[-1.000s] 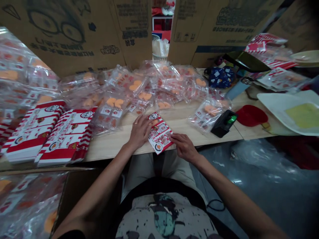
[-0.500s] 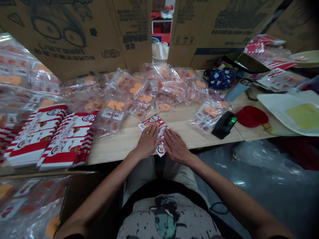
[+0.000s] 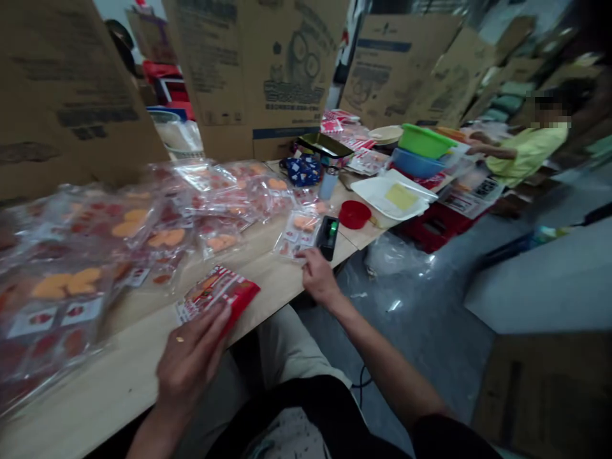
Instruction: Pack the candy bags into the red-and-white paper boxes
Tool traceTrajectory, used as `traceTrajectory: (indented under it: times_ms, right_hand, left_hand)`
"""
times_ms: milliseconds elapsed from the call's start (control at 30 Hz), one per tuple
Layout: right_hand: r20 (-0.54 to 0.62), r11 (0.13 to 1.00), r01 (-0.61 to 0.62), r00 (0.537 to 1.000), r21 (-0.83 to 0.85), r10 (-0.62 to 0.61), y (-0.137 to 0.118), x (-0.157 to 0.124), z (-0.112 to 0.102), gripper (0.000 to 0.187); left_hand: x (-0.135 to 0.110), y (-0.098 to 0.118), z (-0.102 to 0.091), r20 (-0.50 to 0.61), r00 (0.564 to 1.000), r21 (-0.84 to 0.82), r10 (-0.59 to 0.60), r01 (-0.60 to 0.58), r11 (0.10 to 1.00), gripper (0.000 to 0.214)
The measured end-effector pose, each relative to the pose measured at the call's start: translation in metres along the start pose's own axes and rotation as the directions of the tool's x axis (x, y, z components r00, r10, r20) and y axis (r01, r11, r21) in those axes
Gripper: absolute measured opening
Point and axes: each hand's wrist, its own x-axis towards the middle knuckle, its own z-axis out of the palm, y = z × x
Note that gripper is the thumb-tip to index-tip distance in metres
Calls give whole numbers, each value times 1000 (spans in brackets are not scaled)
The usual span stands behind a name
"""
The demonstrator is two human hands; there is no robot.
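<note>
My left hand (image 3: 191, 354) is closed on a red-and-white printed packet (image 3: 227, 290) at the table's front edge. Its fingers lie across the top face, and the thumb is hidden. The packet is slightly tilted and shows its red side. My right hand (image 3: 321, 277) reaches forward and right, index finger stretched out and the other fingers partly curled. Its fingertips are at the near corner of a clear plastic bag (image 3: 297, 234) of orange and brown toy-like pieces. Just beyond that hand stands a small black device (image 3: 328, 237) with a green part.
Clear bags (image 3: 71, 284) of similar pieces cover the table's left and back. On the right are a red round dish (image 3: 354, 215), a grey-blue bottle (image 3: 329, 183), a white tray (image 3: 377, 196) and a green basin (image 3: 425, 140). Cardboard sheets (image 3: 287, 64) stand behind. A person (image 3: 526, 150) works farther right.
My view has turned right. My hands have parted: the left grips the packet, which was flat under both palms, and the right has moved to the clear bag by the black device.
</note>
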Motion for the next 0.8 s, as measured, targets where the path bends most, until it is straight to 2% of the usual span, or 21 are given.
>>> traceTrajectory:
  times_ms: [67, 133, 233, 333, 400, 467, 567, 633, 667, 800]
  right_hand:
    - [-173, 962, -263, 954, -78, 247, 16, 10, -26, 39]
    - [-252, 917, -393, 897, -75, 364, 29, 22, -36, 45]
    - [-301, 869, -491, 840, -63, 453, 36, 42, -27, 56]
    - [-304, 866, -496, 836, -65, 456, 38, 56, -19, 54]
    - [-279, 881, -471, 854, -54, 439, 43, 59, -26, 56]
    - [-230, 894, -448, 872, -18, 432, 55, 59, -42, 57]
    - [-149, 883, -464, 870, 73, 469, 75, 58, -67, 38]
    - [-96, 845, -516, 842, 142, 530, 83, 60, -76, 20]
    - [-64, 817, -548, 822, 181, 566, 85, 61, -77, 18]
    - [108, 673, -639, 750, 374, 652, 81, 65, -71, 22]
  left_hand:
    - [31, -1, -20, -128, 988, -53, -87, 81, 995, 52]
    - [55, 1, -27, -197, 963, -143, -185, 158, 977, 42]
    - [76, 2, -20, -175, 959, -265, -223, 172, 949, 33]
    - [85, -2, -11, -136, 976, -288, -170, 125, 949, 29]
    - [87, -7, -11, -88, 979, -312, -185, 150, 938, 28]
    - [90, -12, -16, -13, 975, -347, -221, 203, 915, 26]
    - [93, -15, -22, 48, 975, -337, -218, 221, 915, 23]
    - [97, -14, -24, 48, 984, -282, -169, 176, 943, 21]
    - [98, -12, -24, 42, 989, -252, -144, 150, 956, 20]
    - [103, -6, -22, -12, 996, -175, -85, 82, 981, 16]
